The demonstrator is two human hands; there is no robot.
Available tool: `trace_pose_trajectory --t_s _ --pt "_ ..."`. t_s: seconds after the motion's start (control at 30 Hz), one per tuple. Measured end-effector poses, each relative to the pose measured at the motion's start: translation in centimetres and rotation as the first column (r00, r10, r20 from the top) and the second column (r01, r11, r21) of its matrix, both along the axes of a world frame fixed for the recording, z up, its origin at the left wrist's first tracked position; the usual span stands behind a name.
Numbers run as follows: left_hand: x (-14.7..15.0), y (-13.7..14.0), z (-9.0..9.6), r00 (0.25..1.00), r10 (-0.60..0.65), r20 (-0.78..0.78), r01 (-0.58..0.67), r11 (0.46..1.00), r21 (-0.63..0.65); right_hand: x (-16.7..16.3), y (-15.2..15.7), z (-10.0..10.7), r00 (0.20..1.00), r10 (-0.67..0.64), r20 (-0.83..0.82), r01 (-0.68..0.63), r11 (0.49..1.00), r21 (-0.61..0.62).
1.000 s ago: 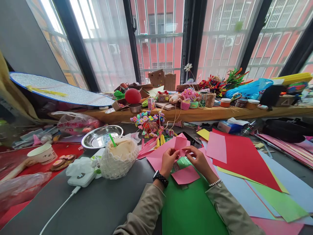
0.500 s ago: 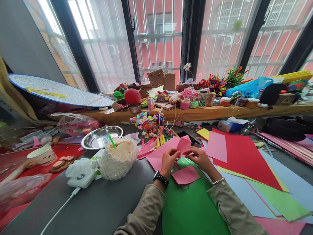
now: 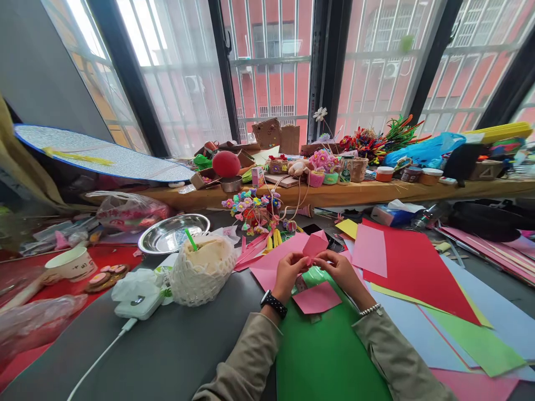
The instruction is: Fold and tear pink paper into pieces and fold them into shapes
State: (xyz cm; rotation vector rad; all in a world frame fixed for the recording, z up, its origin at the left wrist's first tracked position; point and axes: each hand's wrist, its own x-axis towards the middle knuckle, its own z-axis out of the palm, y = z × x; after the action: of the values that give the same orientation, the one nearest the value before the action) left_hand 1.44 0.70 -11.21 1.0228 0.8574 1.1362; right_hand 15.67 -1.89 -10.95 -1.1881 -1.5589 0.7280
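Between my two hands is a small folded piece of pink paper point(image 3: 315, 243), raised above the green mat point(image 3: 330, 356). My left hand point(image 3: 289, 273) pinches its lower left edge with thumb and fingers. On the other side my right hand point(image 3: 339, 270) pinches the lower right edge, and the fingertips of both hands nearly meet. Just below them a pink paper piece point(image 3: 317, 297) lies on the mat. A larger pink sheet point(image 3: 267, 272) lies behind and left of my left hand.
On the right are a red sheet point(image 3: 413, 262), a pink sheet point(image 3: 370, 250) and a green sheet point(image 3: 480, 337). To the left stand a coconut point(image 3: 203, 275) in white netting with a straw, a steel plate point(image 3: 146, 245) and a white charger point(image 3: 140, 306). Beaded flowers point(image 3: 253, 211) stand behind.
My right hand's fingers have drawn in closer to my left fingertips at the bottom of the pink paper. The paper's upper part has turned slightly. Other things stay where they were.
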Motion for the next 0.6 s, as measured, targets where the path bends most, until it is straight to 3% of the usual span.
trace_pose_trajectory --t_s 0.6 --pt "0.15 -0.2 0.3 0.998 -0.059 -0.029 0.059 0.998 0.01 -0.35 0.21 -0.6 0.988 -0.015 -0.155 0.004 0.997 -0.072"
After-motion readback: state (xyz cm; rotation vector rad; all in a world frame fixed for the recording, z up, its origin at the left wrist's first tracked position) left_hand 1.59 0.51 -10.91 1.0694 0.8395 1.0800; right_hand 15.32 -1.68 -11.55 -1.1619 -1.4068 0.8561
